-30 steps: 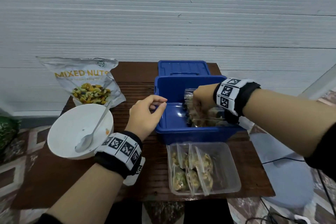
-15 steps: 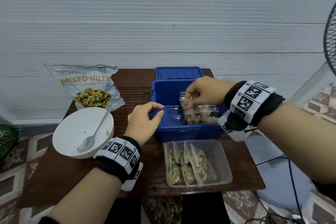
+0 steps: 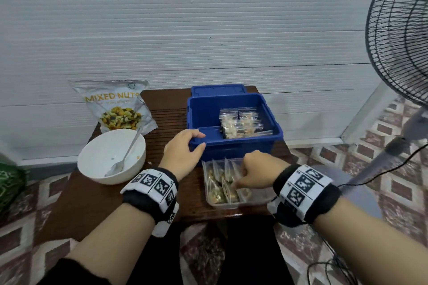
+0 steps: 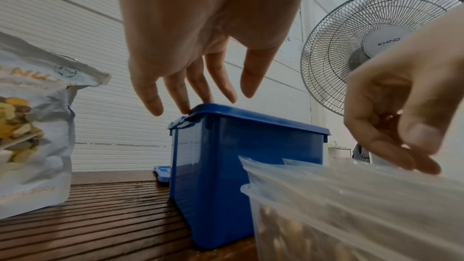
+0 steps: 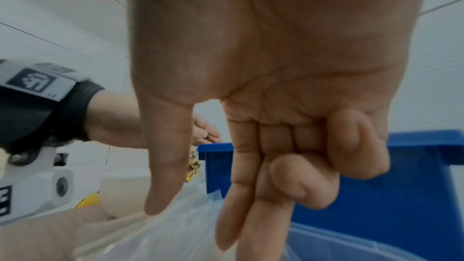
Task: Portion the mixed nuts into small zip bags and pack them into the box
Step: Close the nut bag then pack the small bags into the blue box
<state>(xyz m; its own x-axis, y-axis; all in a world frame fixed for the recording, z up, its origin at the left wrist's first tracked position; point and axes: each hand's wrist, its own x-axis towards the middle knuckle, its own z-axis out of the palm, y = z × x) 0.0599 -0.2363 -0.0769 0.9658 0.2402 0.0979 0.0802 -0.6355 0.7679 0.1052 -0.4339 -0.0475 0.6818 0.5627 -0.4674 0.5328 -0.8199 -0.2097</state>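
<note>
Small clear zip bags (image 3: 223,183) of pale and golden nuts, standing on edge in a clear tray (image 3: 259,199) — right under the right hand (image 3: 257,172). Thumb and first two fingers extended down onto the bag tops, other two curled; whether a bag is pinched, impossible to tell. More filled bags (image 3: 240,122) stacked inside the blue box (image 3: 234,148), beyond the fingertips. Left hand (image 3: 183,152) relaxed, fingers spread — resting on the box's near-left rim.

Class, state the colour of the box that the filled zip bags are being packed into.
The box is solid blue, clearest in the head view.
</note>
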